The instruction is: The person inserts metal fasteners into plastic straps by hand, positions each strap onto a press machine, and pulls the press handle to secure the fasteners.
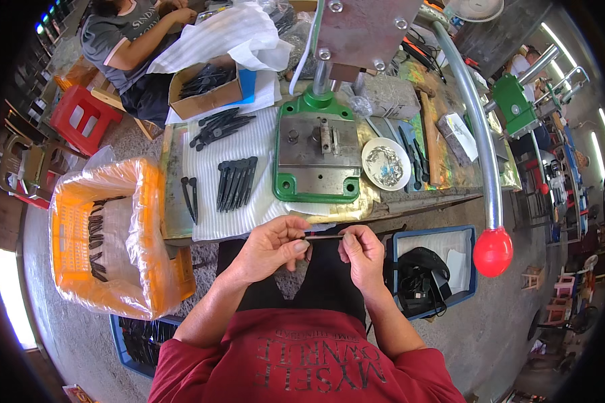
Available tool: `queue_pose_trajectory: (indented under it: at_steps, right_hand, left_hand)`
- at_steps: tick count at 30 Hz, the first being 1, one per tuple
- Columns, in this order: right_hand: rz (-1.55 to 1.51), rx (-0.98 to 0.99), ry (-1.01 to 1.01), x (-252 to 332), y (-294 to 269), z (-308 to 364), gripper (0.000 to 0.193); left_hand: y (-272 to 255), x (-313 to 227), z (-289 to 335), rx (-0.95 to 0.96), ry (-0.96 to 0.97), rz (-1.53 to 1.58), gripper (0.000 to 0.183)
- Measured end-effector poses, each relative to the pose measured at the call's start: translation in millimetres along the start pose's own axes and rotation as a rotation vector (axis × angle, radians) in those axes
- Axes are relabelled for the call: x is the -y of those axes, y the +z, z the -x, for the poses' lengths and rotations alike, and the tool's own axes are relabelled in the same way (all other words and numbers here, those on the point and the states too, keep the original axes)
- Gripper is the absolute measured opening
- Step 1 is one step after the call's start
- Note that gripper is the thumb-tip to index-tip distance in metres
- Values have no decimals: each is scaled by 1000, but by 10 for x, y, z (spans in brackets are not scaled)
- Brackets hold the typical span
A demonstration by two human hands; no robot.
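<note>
Landmark: the green-framed press (pixel 318 158) standing on the surface (pixel 450 178).

Left hand (pixel 270 247): positioned below the press, just off the near edge of the surface. The fingers are curled and closed on the left end of a thin dark strip (pixel 324 236).

Right hand (pixel 361 252): positioned below the press, slightly to its right. Thumb and forefinger are pinched on the right end of the same strip. The strip lies roughly level between the two hands, in front of the person's lap and clear of the surface.

Left of the press: a row of black pointed pieces (pixel 236 183) lies side by side on a white ribbed mat (pixel 252 144). A looser heap of the same pieces (pixel 218 125) lies farther back on the mat. A single pair (pixel 191 196) lies near the mat's left edge.

Right of the press: a white dish (pixel 386 163) holding small metal parts, touching no other item that can be made out.

Behind and left of the press: a cardboard box (pixel 206 91) containing black pieces.

Far left of the press, on the floor: an orange crate (pixel 107 235) lined with clear plastic, holding black pieces.

Right of the press: a long curved lever ending in a red knob (pixel 493 251). A blue bin (pixel 431 269) stands below it.

Another person's arm (pixel 151 37) rests at the far left corner of the surface.
</note>
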State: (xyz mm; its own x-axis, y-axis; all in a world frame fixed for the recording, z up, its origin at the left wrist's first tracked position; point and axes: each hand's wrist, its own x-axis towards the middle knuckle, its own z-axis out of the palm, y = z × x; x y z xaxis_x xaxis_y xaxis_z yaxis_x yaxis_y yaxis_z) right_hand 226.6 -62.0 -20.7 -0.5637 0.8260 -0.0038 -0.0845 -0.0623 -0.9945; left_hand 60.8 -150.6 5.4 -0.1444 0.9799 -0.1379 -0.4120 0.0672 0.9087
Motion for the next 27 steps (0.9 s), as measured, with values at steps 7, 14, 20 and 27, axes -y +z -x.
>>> queue_pose_trajectory:
  at_steps: [7, 14, 20, 27]
  right_hand:
    - [-542, 1, 224, 32, 122, 27, 15]
    - [69, -10, 58, -31, -54, -112, 14]
    - [776, -224, -371, 106, -732, -876, 7]
    - [1190, 79, -513, 3, -934, -1355, 5]
  left_hand:
    - [257, 180, -138, -109, 90, 92, 23]
    - [275, 381, -199, -229, 166, 33, 12]
    - [142, 286, -212, -221, 124, 37, 14]
    - [136, 369, -187, -212, 73, 35, 13]
